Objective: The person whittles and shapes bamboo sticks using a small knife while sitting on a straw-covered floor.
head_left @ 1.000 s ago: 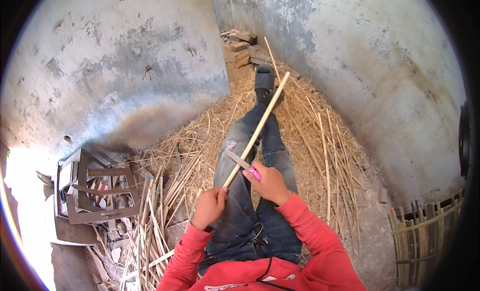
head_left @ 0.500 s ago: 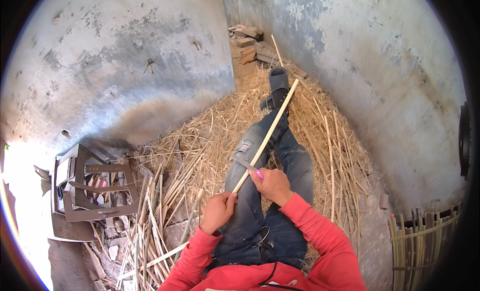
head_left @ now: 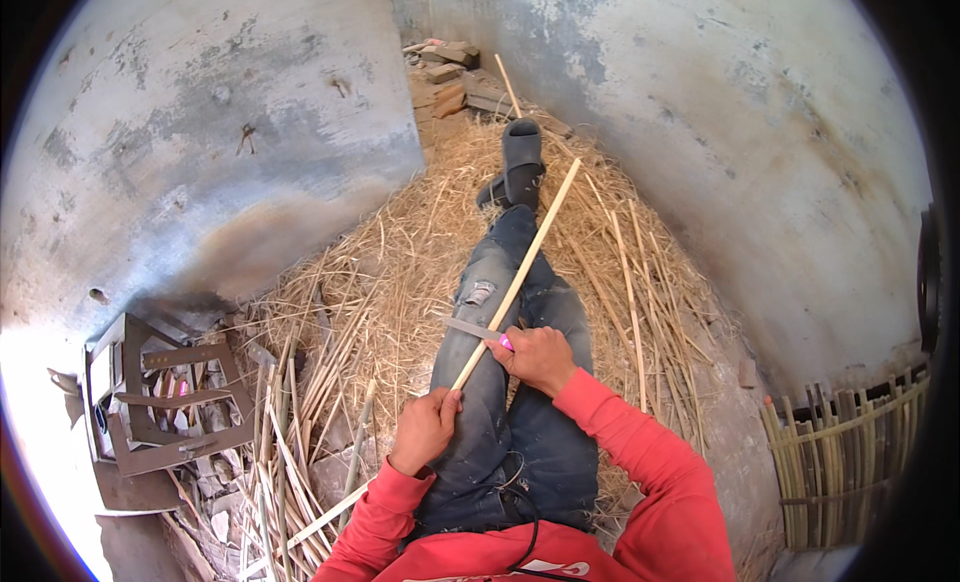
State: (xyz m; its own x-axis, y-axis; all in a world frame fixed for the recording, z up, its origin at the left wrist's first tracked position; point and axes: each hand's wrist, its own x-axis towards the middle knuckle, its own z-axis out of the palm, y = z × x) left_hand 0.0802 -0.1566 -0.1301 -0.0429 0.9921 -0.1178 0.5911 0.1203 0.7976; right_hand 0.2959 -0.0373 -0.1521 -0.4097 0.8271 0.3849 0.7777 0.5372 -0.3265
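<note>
A long pale bamboo strip (head_left: 537, 244) lies slanted over my outstretched legs (head_left: 480, 382), its far end beside my dark shoes (head_left: 522, 162). My left hand (head_left: 424, 431) is closed on the strip's near end, thumb along it. In my right hand (head_left: 540, 361) is a knife with a bright pink handle, closed in the fingers. The knife's blade (head_left: 468, 328) points left and crosses the strip a short way beyond my left hand. Most of the handle is hidden by my fingers.
Shavings (head_left: 390, 242) cover the floor around my legs. Cut strips (head_left: 300, 432) pile up at the left, near a broken dark frame (head_left: 185, 450). More strips (head_left: 635, 312) lie right. A slatted bamboo piece (head_left: 845, 462) stands lower right. Bricks (head_left: 445, 72) sit by the walls.
My head view has shifted a little, moving the whole scene left. The knife's blade lies more level across the strip, and both hands keep their holds.
</note>
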